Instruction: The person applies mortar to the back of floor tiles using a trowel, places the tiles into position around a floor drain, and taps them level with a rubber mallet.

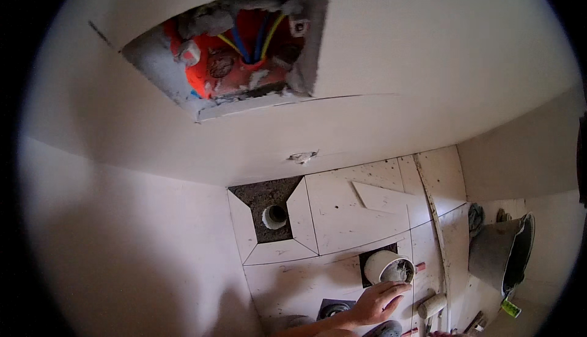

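My left hand [378, 303] reaches in from the lower edge, its fingers stretched toward the near rim of a short white pipe [374, 267]. The fingertips overlap the rim; whether they touch it I cannot tell. Nothing shows between thumb and fingers. Inside the pipe is crumpled greyish material [397, 271]. The pipe stands in a dark square cutout in the pale tiles [351, 236]. A mallet [432, 305] with a pale head lies to the right. Beside its handle, a sliver of skin, perhaps my right hand [441, 334], shows at the lower edge, its fingers mostly cut off.
A recessed opening [257, 80] holds an orange box with blue and yellow-green wires. A drain pipe [274, 216] stands in a dark cutout at left. A loose tile piece [382, 197], long strip [435, 227], grey bucket [498, 251] and dark drain fitting [335, 308] are nearby.
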A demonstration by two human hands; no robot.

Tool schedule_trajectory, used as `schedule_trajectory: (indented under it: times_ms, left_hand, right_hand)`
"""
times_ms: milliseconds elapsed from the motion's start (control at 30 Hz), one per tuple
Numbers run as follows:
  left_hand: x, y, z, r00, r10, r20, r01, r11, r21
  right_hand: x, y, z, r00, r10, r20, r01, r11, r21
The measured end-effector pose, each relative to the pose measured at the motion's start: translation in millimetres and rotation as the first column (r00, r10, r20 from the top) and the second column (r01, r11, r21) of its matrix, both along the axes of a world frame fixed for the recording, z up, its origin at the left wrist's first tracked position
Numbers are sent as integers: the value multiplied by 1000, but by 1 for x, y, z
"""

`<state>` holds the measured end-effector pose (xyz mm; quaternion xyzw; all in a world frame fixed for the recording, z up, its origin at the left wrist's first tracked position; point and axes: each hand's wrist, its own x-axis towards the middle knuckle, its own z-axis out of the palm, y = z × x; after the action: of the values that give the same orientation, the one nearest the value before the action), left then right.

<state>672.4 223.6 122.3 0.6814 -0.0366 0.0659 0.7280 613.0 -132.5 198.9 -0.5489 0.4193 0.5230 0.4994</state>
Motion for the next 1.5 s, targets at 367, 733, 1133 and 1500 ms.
schedule_trajectory:
  times_ms: [367,733,1133,1500]
  left_hand:
    - [-10,-14,2,999,-46,-7,46,999,-8]
    - [81,43,30,960,-270,74,132,671,730]
    - [207,67,-23,867,50,-495,498,-102,861]
    - [199,70,-99,936,109,-333,306,211,928]
  right_hand:
    - [-19,-12,8,1000,5,17,-5,1000,10]
    - [-81,-48,8,984,-124,126,115,990,76]
    - [81,-139,180,-26,994,106,135,109,-985]
    - [151,-223,121,-147,736,-661,-322,-667,-672]
